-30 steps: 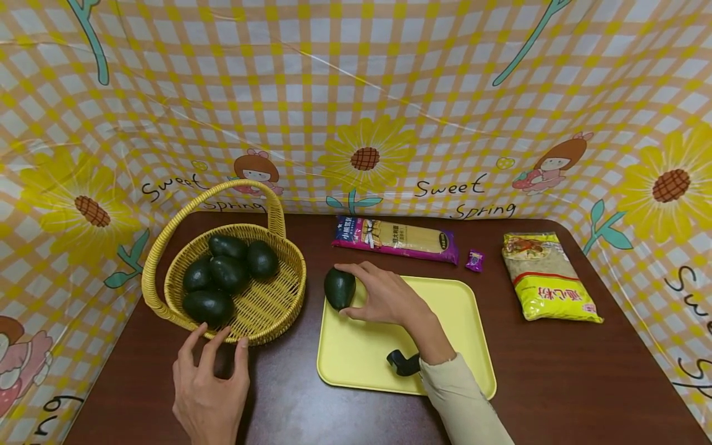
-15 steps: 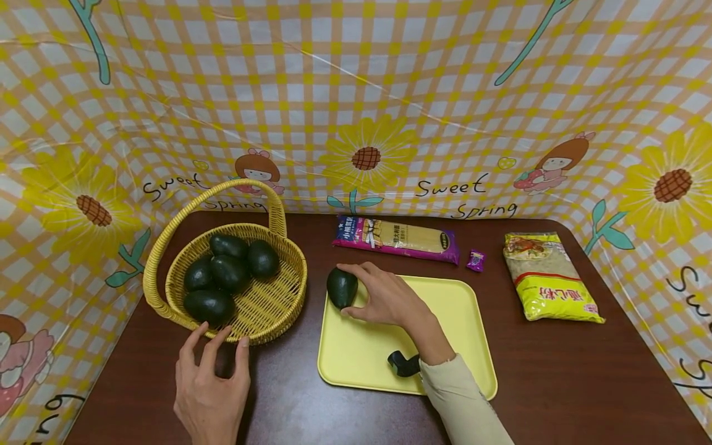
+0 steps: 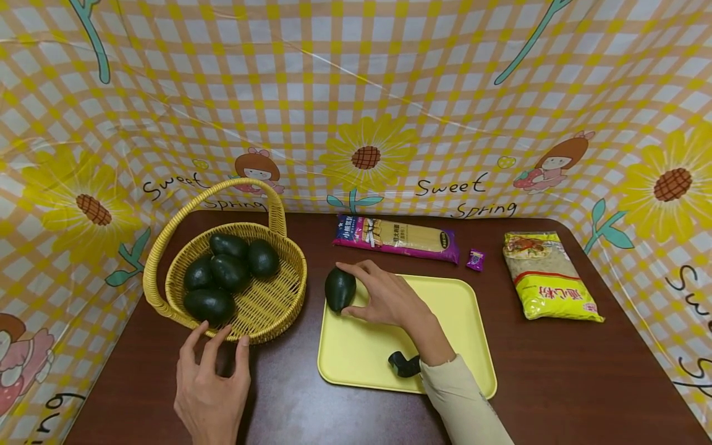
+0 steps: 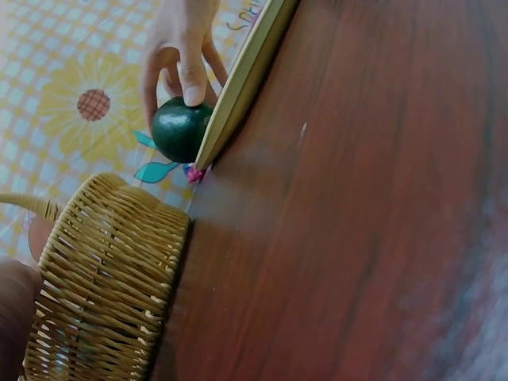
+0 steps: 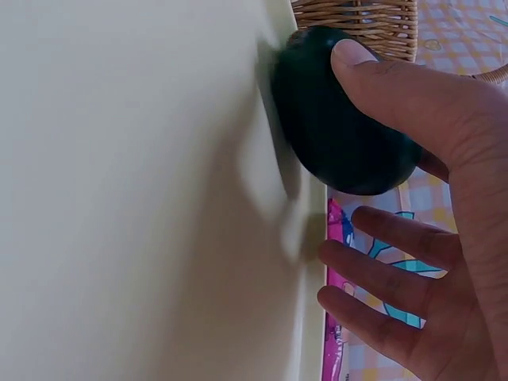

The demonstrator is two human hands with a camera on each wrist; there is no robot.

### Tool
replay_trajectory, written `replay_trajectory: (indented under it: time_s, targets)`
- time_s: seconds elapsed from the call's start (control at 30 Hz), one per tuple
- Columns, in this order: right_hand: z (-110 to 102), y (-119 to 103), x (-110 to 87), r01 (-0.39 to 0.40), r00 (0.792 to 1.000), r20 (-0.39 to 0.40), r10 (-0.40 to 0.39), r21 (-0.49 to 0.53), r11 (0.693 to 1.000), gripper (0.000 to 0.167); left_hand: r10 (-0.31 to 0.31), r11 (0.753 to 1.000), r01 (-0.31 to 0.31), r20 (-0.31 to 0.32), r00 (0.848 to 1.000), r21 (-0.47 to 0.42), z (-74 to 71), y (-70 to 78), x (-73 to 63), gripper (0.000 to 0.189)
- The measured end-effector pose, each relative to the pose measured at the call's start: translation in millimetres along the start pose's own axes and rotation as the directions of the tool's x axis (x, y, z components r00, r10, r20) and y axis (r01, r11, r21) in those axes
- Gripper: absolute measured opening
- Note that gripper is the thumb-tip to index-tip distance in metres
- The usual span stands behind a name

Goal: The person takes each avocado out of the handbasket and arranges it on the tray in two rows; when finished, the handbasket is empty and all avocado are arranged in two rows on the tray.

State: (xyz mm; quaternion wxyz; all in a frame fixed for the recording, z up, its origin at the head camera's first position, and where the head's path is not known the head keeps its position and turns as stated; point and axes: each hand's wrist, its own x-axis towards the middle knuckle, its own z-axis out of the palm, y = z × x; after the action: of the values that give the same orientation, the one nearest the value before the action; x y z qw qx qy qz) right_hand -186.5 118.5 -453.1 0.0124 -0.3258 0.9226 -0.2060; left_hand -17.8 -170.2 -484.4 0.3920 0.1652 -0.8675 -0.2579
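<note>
In the head view, my right hand (image 3: 384, 293) pinches a dark green avocado (image 3: 340, 290) between thumb and fingers at the back left corner of a yellow tray (image 3: 367, 361). The right wrist view shows the thumb on this avocado (image 5: 341, 119), with several fingers spread apart from it. A round wicker basket (image 3: 278, 303) with a tall handle stands to the left. Several more avocados (image 3: 230, 273) lie grouped in its left half. At the basket's near rim rests my left hand (image 3: 211, 386), fingers spread and slightly bent, its thumb (image 4: 16, 305) against the wicker side.
Behind the tray lie a purple-ended noodle packet (image 3: 396, 239) and a small purple wrapped sweet (image 3: 475, 260). A yellow and clear bag (image 3: 550, 276) lies at the right of the brown table (image 3: 289, 402). A dark wrist camera (image 3: 404, 364) sits by the right sleeve.
The avocado in my right hand has turned slightly, its near end now a little lower in the head view. My left hand and the basket have stayed put.
</note>
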Motion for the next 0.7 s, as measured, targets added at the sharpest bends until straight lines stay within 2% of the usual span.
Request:
replay_trajectory:
  time_s: [0.7]
  targets:
    - [-13.2,-9.3,11.1,0.091,0.995,-0.035,-0.092,-0.051,0.995,0.084,-0.010,1.000,0.010,0.006,1.000,-0.012,-0.3,1.0,0.6,0.032]
